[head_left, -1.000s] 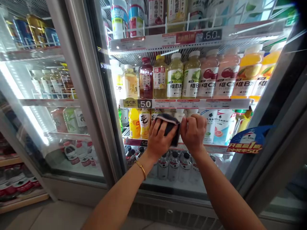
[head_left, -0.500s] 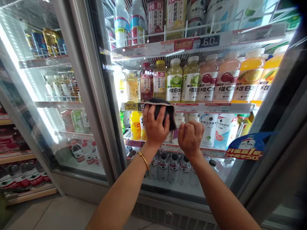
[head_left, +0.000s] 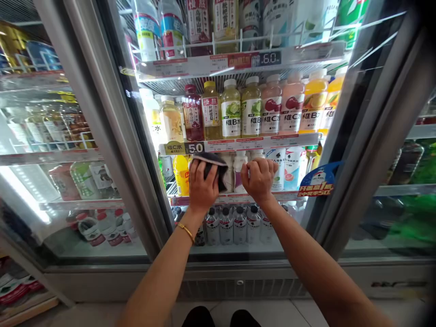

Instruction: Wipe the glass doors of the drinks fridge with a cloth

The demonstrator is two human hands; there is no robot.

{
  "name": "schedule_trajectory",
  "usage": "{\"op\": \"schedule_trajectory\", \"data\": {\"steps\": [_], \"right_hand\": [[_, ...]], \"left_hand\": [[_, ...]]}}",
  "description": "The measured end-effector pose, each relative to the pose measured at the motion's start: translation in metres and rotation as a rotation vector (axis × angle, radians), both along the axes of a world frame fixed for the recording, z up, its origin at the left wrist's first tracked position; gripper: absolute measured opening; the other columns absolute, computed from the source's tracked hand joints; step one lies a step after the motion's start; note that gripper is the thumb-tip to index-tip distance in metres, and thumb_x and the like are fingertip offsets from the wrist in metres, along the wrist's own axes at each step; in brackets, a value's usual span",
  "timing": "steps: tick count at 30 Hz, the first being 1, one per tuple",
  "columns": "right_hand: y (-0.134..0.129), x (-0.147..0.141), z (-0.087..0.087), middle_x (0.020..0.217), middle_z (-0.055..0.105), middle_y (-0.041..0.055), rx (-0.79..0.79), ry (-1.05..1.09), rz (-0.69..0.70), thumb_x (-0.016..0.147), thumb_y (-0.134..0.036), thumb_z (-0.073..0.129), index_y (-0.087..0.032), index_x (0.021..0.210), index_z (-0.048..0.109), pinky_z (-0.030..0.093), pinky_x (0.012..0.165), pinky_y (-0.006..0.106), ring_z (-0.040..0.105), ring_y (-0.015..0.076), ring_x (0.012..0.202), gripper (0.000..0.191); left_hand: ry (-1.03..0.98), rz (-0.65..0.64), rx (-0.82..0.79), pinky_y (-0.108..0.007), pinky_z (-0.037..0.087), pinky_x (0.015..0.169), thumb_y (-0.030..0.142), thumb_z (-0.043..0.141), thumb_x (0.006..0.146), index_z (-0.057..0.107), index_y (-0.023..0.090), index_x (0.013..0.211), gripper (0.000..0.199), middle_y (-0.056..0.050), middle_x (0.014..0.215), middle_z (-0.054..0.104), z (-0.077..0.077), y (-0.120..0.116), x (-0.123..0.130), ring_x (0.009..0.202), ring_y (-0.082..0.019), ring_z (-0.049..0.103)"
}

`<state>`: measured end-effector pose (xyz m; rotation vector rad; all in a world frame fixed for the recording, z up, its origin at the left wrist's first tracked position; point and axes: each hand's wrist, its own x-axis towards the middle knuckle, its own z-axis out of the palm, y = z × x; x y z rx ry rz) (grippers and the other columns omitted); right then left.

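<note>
My left hand (head_left: 203, 187), with a gold bracelet at the wrist, presses a dark cloth (head_left: 221, 171) with a light edge against the glass door of a drinks fridge. Its fingers lie over the cloth's lower left part. Just to the right, my right hand (head_left: 260, 178) is closed with the fingers curled in, near the glass; whatever is inside it, if anything, is hidden. Behind the glass, bottles (head_left: 230, 109) line the middle shelf above both hands.
Clear bottles with black caps (head_left: 226, 225) stand on the bottom shelf. A blue sticker (head_left: 316, 180) is on the glass to the right. Metal door frames (head_left: 116, 127) rise on both sides. Two dark shoe tips (head_left: 198, 317) show on the tiled floor.
The view has swung to the right and down, so the fridge appears further left. My left hand with the cloth sits slightly lower against the shelves. My right hand remains closed.
</note>
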<state>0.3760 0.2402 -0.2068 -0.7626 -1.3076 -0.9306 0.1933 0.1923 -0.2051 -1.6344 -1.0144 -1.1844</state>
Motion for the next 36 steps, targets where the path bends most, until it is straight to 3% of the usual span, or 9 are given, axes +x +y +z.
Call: {"op": "schedule_trajectory", "data": {"steps": [3, 6, 9, 12, 17, 21, 29, 33, 36], "right_hand": [[0.000, -0.001, 0.000, 0.081, 0.056, 0.0043, 0.000, -0.005, -0.017, 0.085, -0.028, 0.054, -0.022, 0.072, 0.051, 0.032, 0.076, 0.034, 0.045, 0.0183, 0.079, 0.015], [0.000, -0.002, -0.001, 0.083, 0.055, 0.0050, -0.039, 0.018, -0.010, 0.086, -0.027, 0.051, -0.022, 0.074, 0.051, 0.032, 0.078, 0.035, 0.046, 0.0189, 0.081, 0.013], [0.001, -0.001, -0.003, 0.084, 0.055, 0.0060, -0.033, 0.026, 0.005, 0.086, -0.025, 0.048, -0.022, 0.076, 0.051, 0.032, 0.077, 0.036, 0.046, 0.0200, 0.082, 0.012], [0.001, 0.001, -0.005, 0.083, 0.055, 0.0063, -0.044, 0.003, -0.002, 0.085, -0.024, 0.045, -0.022, 0.072, 0.050, 0.032, 0.076, 0.037, 0.045, 0.0207, 0.081, 0.014], [0.000, 0.001, -0.005, 0.079, 0.052, 0.0046, -0.122, 0.006, -0.052, 0.083, -0.027, 0.048, -0.022, 0.067, 0.048, 0.031, 0.076, 0.037, 0.045, 0.0201, 0.079, 0.017], [0.001, -0.001, -0.005, 0.077, 0.050, 0.0038, -0.080, 0.010, -0.072, 0.083, -0.026, 0.049, -0.022, 0.066, 0.046, 0.031, 0.074, 0.036, 0.043, 0.0189, 0.077, 0.017], [0.003, -0.004, -0.002, 0.078, 0.048, 0.0040, -0.104, 0.021, -0.063, 0.085, -0.026, 0.045, -0.022, 0.069, 0.048, 0.031, 0.076, 0.036, 0.043, 0.0198, 0.080, 0.017], [-0.001, 0.004, -0.001, 0.080, 0.049, 0.0055, -0.140, -0.053, -0.061, 0.086, -0.025, 0.040, -0.022, 0.069, 0.048, 0.030, 0.076, 0.036, 0.041, 0.0208, 0.081, 0.019], [-0.009, 0.028, -0.003, 0.084, 0.052, 0.0049, -0.198, -0.340, -0.039, 0.088, -0.025, 0.043, -0.022, 0.071, 0.051, 0.031, 0.077, 0.035, 0.041, 0.0195, 0.081, 0.019]], "left_hand": [[-0.165, -0.048, 0.038, -0.053, 0.023, 0.116, 0.029, 0.047, 0.091, 0.056, 0.020, 0.128, 0.039, -0.014, 0.136, 0.047, 0.032, 0.010, 0.019, 0.139, -0.031, 0.028], [-0.179, -0.086, 0.021, -0.055, 0.019, 0.116, 0.030, 0.046, 0.091, 0.054, 0.021, 0.130, 0.040, -0.013, 0.137, 0.047, 0.039, 0.017, 0.040, 0.139, -0.031, 0.027], [-0.038, -0.095, 0.042, -0.052, 0.022, 0.116, 0.029, 0.047, 0.091, 0.052, 0.024, 0.131, 0.041, -0.010, 0.135, 0.051, 0.024, 0.018, 0.051, 0.138, -0.029, 0.031], [0.137, -0.126, 0.056, -0.047, 0.026, 0.116, 0.027, 0.049, 0.090, 0.051, 0.027, 0.132, 0.042, -0.006, 0.135, 0.053, 0.004, 0.015, 0.046, 0.136, -0.027, 0.036], [0.272, -0.156, 0.010, -0.043, 0.027, 0.116, 0.024, 0.051, 0.088, 0.050, 0.028, 0.133, 0.045, -0.005, 0.131, 0.057, -0.018, 0.002, -0.001, 0.134, -0.024, 0.040], [0.178, -0.149, 0.030, -0.043, 0.026, 0.116, 0.024, 0.055, 0.086, 0.053, 0.028, 0.131, 0.046, -0.007, 0.127, 0.059, -0.018, 0.001, -0.022, 0.134, -0.026, 0.039], [-0.143, -0.197, 0.001, -0.054, 0.017, 0.117, 0.032, 0.048, 0.091, 0.049, 0.026, 0.135, 0.044, -0.011, 0.136, 0.051, 0.008, 0.020, 0.040, 0.139, -0.032, 0.031], [0.008, -0.190, -0.007, -0.049, 0.021, 0.117, 0.029, 0.049, 0.091, 0.047, 0.028, 0.136, 0.046, -0.008, 0.137, 0.052, -0.009, 0.020, 0.052, 0.137, -0.028, 0.035], [0.150, -0.157, -0.022, -0.046, 0.024, 0.117, 0.028, 0.051, 0.090, 0.047, 0.029, 0.136, 0.047, -0.007, 0.135, 0.053, -0.030, 0.014, 0.041, 0.136, -0.027, 0.038]]}}
